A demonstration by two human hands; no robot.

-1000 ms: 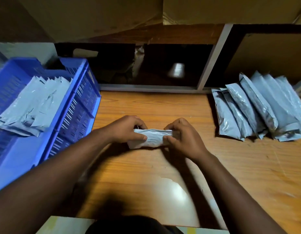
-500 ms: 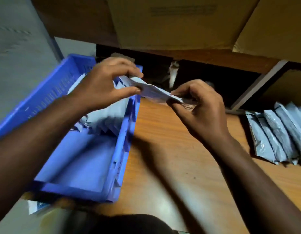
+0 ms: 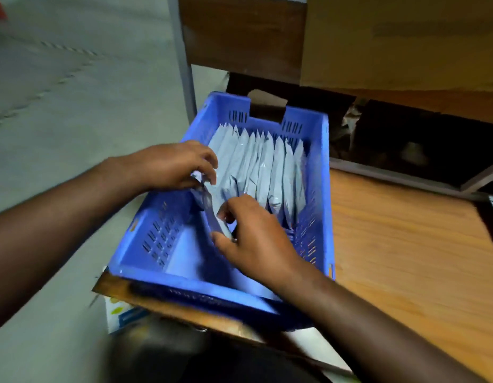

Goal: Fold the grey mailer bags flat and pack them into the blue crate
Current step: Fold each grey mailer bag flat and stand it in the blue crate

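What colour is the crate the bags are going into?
Blue, with slotted vent walls; the crate shows clearly in the head view.

Both forearms are bare from the frame edge to the wrist, with no sleeve showing on either. The left hand (image 3: 170, 164) and right hand (image 3: 256, 239) carry no gloves, rings, watch or bands. At six o'clock, dark clothing (image 3: 217, 360) covers the lap, blurred.

Folded bag (image 3: 212, 214) mostly hidden between hands; crate's (image 3: 184, 283) near rim motion-blurred; forearms cut off.
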